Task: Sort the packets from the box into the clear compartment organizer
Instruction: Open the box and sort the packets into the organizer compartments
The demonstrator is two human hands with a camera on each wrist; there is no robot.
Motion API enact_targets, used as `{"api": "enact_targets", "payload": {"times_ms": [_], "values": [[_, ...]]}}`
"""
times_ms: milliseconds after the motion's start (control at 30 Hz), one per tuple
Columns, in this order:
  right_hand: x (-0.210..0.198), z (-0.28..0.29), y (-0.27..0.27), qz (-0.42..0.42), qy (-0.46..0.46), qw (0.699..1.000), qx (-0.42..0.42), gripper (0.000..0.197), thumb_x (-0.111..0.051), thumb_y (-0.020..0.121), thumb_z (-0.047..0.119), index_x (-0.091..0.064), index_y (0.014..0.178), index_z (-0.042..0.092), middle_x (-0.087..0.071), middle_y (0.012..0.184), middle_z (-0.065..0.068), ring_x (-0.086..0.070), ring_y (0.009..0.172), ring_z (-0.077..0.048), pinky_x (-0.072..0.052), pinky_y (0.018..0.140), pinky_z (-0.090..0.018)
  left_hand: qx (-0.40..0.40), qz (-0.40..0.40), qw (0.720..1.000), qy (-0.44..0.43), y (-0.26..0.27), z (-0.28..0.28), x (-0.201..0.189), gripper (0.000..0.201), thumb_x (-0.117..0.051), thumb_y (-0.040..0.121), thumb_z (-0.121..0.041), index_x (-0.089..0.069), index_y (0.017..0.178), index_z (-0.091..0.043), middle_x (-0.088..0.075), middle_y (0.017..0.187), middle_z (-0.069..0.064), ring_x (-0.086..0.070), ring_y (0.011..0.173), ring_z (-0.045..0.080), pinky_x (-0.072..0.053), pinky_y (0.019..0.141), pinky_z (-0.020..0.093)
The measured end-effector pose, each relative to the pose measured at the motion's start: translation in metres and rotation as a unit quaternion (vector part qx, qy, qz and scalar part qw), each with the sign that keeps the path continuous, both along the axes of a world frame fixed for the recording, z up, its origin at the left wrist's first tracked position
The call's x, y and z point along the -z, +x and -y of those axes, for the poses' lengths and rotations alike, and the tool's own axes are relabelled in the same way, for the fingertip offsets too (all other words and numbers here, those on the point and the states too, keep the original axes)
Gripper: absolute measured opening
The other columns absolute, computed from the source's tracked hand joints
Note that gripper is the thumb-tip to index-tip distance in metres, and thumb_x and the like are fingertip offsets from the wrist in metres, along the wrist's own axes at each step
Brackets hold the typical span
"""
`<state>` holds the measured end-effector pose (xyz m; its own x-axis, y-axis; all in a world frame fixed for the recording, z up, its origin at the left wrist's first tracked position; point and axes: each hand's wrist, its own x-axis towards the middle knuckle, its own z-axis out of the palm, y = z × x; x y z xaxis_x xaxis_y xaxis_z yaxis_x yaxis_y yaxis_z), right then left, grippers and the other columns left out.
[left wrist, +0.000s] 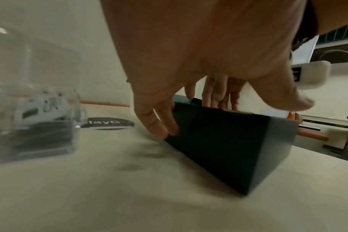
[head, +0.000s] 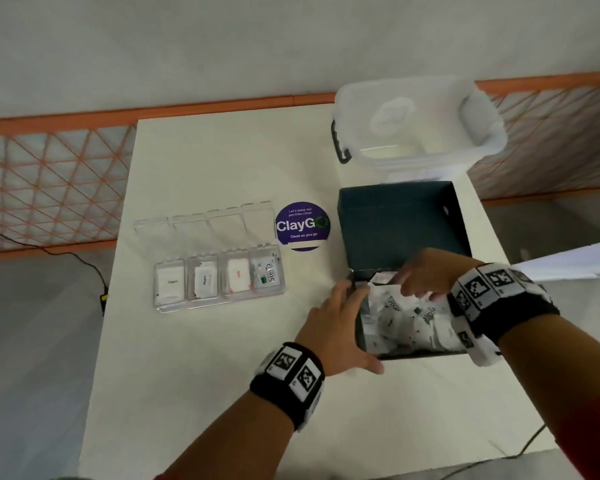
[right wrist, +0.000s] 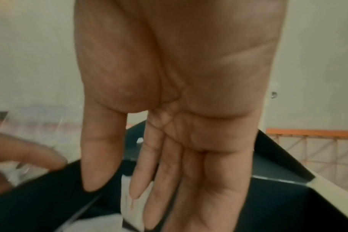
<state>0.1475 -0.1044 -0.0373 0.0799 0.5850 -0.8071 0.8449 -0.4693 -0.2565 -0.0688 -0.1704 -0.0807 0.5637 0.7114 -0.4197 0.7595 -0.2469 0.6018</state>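
Both wrists wear bands of black-and-white square markers; the left hand (head: pixel 329 327), at 6 o'clock, lies with fingers straight against the outer wall of the dark box (head: pixel 371 348), thumb spread, holding nothing. At 3 o'clock the right hand (head: pixel 426 271) reaches into that box with fingers extended over the white packets (head: pixel 406 320), none visibly gripped. At 9 o'clock on the table (head: pixel 201 375) sits the clear organizer (head: pixel 219 282), lids raised, four compartments each holding packets, one reading "Stevia", beside a round purple "ClayGo – Clean as you go" sticker (head: pixel 302 226).
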Motion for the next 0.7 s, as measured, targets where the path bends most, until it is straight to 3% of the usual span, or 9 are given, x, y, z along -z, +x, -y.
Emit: {"api": "enact_targets", "payload": {"times_ms": [67,133,233,333,433,533,567,633,700], "values": [[0.007,0.003,0.001,0.062,0.013,0.991,-0.117,0.045,-0.074,0.084,0.021,-0.066,0.129,0.020,-0.070,0.108,0.003,-0.067,0.099,-0.019,-0.055,0.082,-0.029,-0.022,0.004,1.000,0.003,0.008,0.006,0.008,0.122,-0.084,0.056,-0.059,-0.010,0.149,-0.030,0.000,0.158,-0.009,-0.030,0.139,0.025,-0.032,0.111,0.049],[0.017,0.008,-0.006,0.060,0.050,0.978,-0.195,0.057,-0.074,0.084,0.034,-0.058,0.137,0.022,-0.063,0.130,0.002,-0.059,0.120,-0.021,-0.046,0.101,-0.032,-0.049,0.017,0.999,-0.006,0.011,0.008,0.013,0.124,-0.086,0.054,-0.056,-0.011,0.149,-0.029,0.000,0.157,-0.013,-0.032,0.139,0.022,-0.034,0.111,0.048],[0.034,0.015,-0.029,0.002,0.100,0.965,-0.242,0.032,-0.060,0.095,0.037,-0.063,0.121,0.018,-0.065,0.119,-0.003,-0.060,0.113,-0.024,-0.044,0.094,-0.030,-0.071,0.038,0.996,-0.022,0.011,0.009,0.015,0.124,-0.088,0.052,-0.052,-0.011,0.147,-0.033,0.002,0.154,-0.024,-0.037,0.136,0.019,-0.037,0.109,0.046],[0.052,0.016,-0.042,-0.005,0.134,0.962,-0.238,0.027,-0.048,0.101,0.023,-0.068,0.109,0.006,-0.069,0.112,-0.015,-0.064,0.104,-0.030,-0.045,0.082,-0.030,-0.080,0.047,0.995,-0.032,0.011,0.011,0.016,0.125,-0.087,0.053,-0.052,-0.009,0.148,-0.035,0.003,0.151,-0.032,-0.036,0.137,0.016,-0.037,0.110,0.046],[0.059,0.015,-0.038,0.012,0.089,0.967,-0.240,0.025,-0.053,0.096,0.017,-0.068,0.110,0.003,-0.068,0.111,-0.018,-0.064,0.100,-0.033,-0.044,0.076,-0.030,-0.107,0.069,0.991,-0.042,0.010,0.014,0.017,0.124,-0.087,0.053,-0.051,-0.009,0.148,-0.039,-0.003,0.150,-0.034,-0.035,0.137,0.013,-0.038,0.110,0.041],[0.053,0.011,-0.031,0.019,0.065,0.957,-0.281,0.027,-0.056,0.093,0.019,-0.067,0.114,0.006,-0.062,0.098,-0.012,-0.058,0.089,-0.027,-0.044,0.076,-0.032,-0.126,0.079,0.988,-0.050,0.010,0.017,0.016,0.122,-0.088,0.053,-0.047,-0.009,0.147,-0.043,-0.008,0.150,-0.033,-0.036,0.135,0.012,-0.039,0.109,0.036],[0.050,0.011,-0.029,0.016,0.063,0.950,-0.306,0.029,-0.058,0.093,0.019,-0.066,0.118,0.007,-0.060,0.099,-0.010,-0.059,0.093,-0.028,-0.045,0.078,-0.032,-0.130,0.078,0.987,-0.053,0.011,0.018,0.016,0.122,-0.088,0.054,-0.045,-0.009,0.146,-0.043,-0.009,0.151,-0.032,-0.037,0.135,0.012,-0.039,0.108,0.035],[0.045,0.014,-0.026,-0.008,0.053,0.929,-0.366,0.044,-0.065,0.091,0.023,-0.057,0.132,0.011,-0.060,0.118,-0.013,-0.060,0.112,-0.032,-0.046,0.086,-0.034,-0.137,0.074,0.986,-0.060,0.012,0.019,0.014,0.122,-0.089,0.055,-0.042,-0.009,0.147,-0.042,-0.012,0.152,-0.028,-0.037,0.135,0.013,-0.040,0.107,0.034],[0.042,0.024,-0.023,0.002,0.051,0.885,-0.463,0.061,-0.071,0.086,0.030,-0.049,0.140,0.018,-0.050,0.133,-0.015,-0.052,0.121,-0.035,-0.045,0.096,-0.040,-0.145,0.071,0.985,-0.065,0.013,0.019,0.013,0.123,-0.090,0.054,-0.040,-0.010,0.147,-0.042,-0.015,0.153,-0.025,-0.037,0.134,0.013,-0.041,0.106,0.034]]}}
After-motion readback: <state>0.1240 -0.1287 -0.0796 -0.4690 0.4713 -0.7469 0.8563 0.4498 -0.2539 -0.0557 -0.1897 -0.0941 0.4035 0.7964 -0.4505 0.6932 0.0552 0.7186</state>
